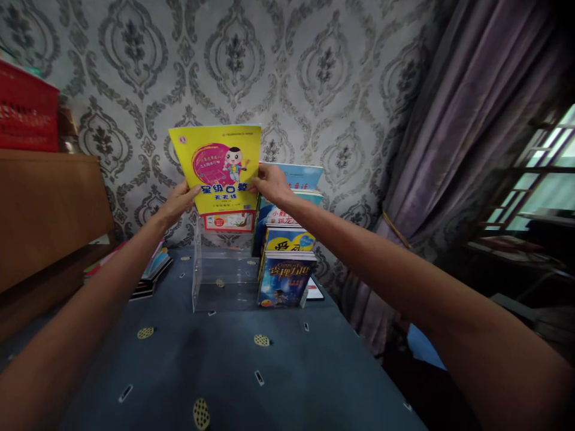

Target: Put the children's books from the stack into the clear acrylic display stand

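At the upper centre of the frame, the left hand (177, 202) and right hand (269, 182) are gripping the yellow workbook (218, 173) by its side edges above the clear acrylic rack (215, 281); it looks thin, light, floppy, so holding both edges suits it.

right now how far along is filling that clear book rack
Done: the clear rack's right side holds a stepped row of books. In hand: left hand and right hand hold the yellow book upright above the left side's back tier. Left: that side's lower tiers look bare, and a book pile lies left of the rack.
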`<control>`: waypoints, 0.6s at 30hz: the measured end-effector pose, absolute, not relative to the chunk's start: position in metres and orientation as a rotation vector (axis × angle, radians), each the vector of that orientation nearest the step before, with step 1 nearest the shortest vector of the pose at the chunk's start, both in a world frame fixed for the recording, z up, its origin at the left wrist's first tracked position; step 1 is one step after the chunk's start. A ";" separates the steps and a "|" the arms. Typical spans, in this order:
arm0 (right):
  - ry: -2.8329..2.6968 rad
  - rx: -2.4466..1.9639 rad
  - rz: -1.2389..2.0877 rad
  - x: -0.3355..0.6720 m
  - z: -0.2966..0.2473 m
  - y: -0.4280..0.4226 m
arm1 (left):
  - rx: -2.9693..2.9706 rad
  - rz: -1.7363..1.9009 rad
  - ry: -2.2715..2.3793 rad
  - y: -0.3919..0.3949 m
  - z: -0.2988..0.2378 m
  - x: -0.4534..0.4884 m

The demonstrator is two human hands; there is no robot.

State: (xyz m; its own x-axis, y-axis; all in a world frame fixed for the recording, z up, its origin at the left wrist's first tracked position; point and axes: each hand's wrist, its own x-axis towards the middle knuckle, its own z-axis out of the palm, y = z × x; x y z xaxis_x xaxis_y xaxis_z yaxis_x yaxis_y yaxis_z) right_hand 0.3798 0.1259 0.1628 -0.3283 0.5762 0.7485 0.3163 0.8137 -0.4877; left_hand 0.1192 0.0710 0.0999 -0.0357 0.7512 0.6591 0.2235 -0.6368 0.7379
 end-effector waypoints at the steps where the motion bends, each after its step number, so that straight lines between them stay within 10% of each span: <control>1: -1.941 -0.678 0.311 0.379 0.165 0.124 | 1.830 1.713 1.021 0.071 0.098 0.119; 18: -1.916 -0.678 0.210 0.371 0.199 0.127 | 1.823 1.732 1.094 0.096 0.093 0.111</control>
